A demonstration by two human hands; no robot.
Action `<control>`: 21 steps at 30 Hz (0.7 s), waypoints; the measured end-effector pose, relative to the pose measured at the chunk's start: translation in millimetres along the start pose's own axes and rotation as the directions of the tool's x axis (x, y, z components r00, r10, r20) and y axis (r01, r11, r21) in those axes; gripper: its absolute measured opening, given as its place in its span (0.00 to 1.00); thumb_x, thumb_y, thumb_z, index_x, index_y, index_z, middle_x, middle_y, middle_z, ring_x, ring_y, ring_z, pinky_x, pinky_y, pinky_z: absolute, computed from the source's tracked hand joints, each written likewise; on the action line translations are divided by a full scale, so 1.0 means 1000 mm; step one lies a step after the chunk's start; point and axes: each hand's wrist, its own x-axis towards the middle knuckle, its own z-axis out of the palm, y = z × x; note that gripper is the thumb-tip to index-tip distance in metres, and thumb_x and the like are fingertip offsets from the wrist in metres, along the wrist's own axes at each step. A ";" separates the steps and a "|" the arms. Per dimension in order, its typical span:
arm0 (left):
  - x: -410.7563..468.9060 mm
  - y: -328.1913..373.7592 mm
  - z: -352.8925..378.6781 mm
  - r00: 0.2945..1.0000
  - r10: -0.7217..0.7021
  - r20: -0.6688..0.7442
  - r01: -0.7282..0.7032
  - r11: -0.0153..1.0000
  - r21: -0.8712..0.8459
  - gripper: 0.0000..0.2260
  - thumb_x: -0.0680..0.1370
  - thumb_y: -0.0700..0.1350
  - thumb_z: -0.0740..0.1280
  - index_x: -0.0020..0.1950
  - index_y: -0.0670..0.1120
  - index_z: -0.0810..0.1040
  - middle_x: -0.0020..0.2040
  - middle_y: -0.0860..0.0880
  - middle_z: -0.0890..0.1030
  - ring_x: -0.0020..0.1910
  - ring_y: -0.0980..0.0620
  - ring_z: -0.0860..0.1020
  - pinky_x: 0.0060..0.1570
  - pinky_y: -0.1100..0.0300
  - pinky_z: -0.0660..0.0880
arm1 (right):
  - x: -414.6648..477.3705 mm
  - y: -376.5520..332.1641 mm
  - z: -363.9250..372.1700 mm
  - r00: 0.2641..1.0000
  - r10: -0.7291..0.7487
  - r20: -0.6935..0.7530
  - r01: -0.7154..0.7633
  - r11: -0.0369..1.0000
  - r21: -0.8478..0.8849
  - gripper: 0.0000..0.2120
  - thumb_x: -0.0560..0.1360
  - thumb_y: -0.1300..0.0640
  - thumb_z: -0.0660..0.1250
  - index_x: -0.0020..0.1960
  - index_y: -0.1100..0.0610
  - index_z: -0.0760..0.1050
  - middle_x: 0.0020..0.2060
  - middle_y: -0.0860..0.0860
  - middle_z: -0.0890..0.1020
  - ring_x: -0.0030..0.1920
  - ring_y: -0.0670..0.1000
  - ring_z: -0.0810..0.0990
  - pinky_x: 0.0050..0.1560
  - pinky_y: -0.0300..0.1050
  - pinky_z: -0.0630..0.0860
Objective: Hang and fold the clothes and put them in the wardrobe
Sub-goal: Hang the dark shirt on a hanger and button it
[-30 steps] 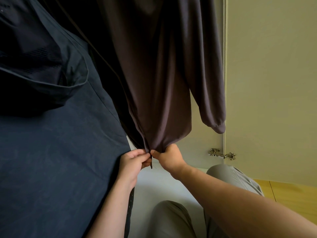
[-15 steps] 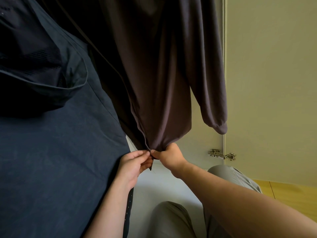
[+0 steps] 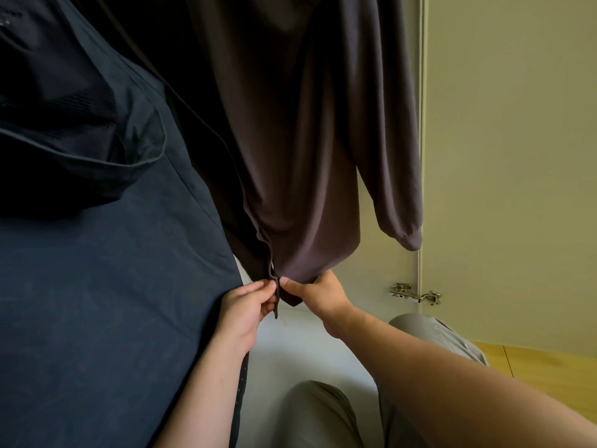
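Observation:
A dark brown-purple jacket (image 3: 297, 130) hangs inside the wardrobe, its sleeve (image 3: 397, 195) dangling on the right. My left hand (image 3: 248, 307) pinches the bottom of its front opening edge, where a thin zipper end hangs down. Right beside it, my right hand (image 3: 318, 292) grips the jacket's bottom hem. The two hands almost touch. A navy blue jacket (image 3: 106, 286) with a hood hangs close on the left, filling that side of the view.
The open wardrobe door (image 3: 513, 156) stands at the right, with a metal hinge (image 3: 416, 294) low on its edge. The white wardrobe floor (image 3: 307, 347) lies below the hands. My knees in grey trousers (image 3: 319, 415) are at the bottom, wooden floor (image 3: 549, 367) at the right.
My hands have shifted slightly at the hem of the brown jacket; the left fingers now pinch the zipper end more closely. The jacket hangs as before.

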 end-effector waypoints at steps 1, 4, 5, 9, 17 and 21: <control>0.001 0.002 0.000 0.999 0.004 -0.035 -0.004 1.000 -0.010 0.04 0.77 0.34 0.69 0.49 0.41 0.83 0.39 0.46 0.81 0.36 0.53 0.75 0.41 0.64 0.76 | 0.002 0.002 0.000 0.993 -0.016 -0.118 0.011 0.999 -0.045 0.23 0.69 0.52 0.79 0.57 0.55 0.73 0.49 0.47 0.83 0.49 0.48 0.83 0.42 0.33 0.78; 0.005 0.005 -0.003 0.996 0.007 -0.094 -0.008 1.000 -0.015 0.03 0.78 0.35 0.69 0.48 0.42 0.82 0.38 0.46 0.80 0.35 0.54 0.75 0.34 0.68 0.76 | 0.005 0.007 -0.003 0.895 -0.001 -0.447 -0.143 0.947 -0.288 0.27 0.69 0.38 0.74 0.56 0.53 0.66 0.54 0.50 0.74 0.54 0.55 0.77 0.59 0.54 0.76; 0.006 0.006 -0.004 0.996 0.000 -0.089 -0.001 1.000 -0.016 0.03 0.78 0.35 0.69 0.49 0.42 0.82 0.39 0.46 0.81 0.36 0.54 0.76 0.34 0.68 0.76 | 0.003 0.008 -0.003 0.884 -0.016 -0.467 -0.170 0.919 -0.354 0.26 0.70 0.37 0.72 0.55 0.52 0.65 0.52 0.50 0.72 0.53 0.55 0.77 0.58 0.56 0.75; 0.005 0.007 -0.003 0.998 -0.023 -0.050 0.021 0.999 -0.033 0.05 0.78 0.36 0.69 0.53 0.40 0.81 0.42 0.46 0.84 0.39 0.53 0.82 0.41 0.65 0.78 | -0.009 0.015 0.001 0.878 -0.426 -0.219 0.191 0.730 -0.656 0.16 0.73 0.43 0.70 0.40 0.47 0.63 0.40 0.44 0.69 0.39 0.47 0.72 0.40 0.44 0.71; 0.003 0.012 -0.001 0.998 -0.038 0.055 0.043 0.996 -0.083 0.07 0.79 0.35 0.67 0.53 0.38 0.83 0.46 0.43 0.87 0.43 0.51 0.86 0.37 0.63 0.81 | -0.012 0.010 0.011 0.806 -0.556 0.202 0.520 0.501 -0.692 0.12 0.75 0.51 0.72 0.57 0.53 0.79 0.50 0.48 0.80 0.51 0.49 0.76 0.54 0.43 0.77; 0.001 0.012 0.001 0.998 -0.043 0.051 0.046 0.997 -0.060 0.07 0.78 0.35 0.67 0.54 0.38 0.83 0.47 0.42 0.86 0.44 0.50 0.86 0.39 0.63 0.81 | -0.015 0.008 0.012 0.780 -0.613 0.126 0.526 0.533 -0.663 0.07 0.76 0.56 0.72 0.53 0.57 0.83 0.45 0.51 0.83 0.46 0.52 0.80 0.51 0.46 0.79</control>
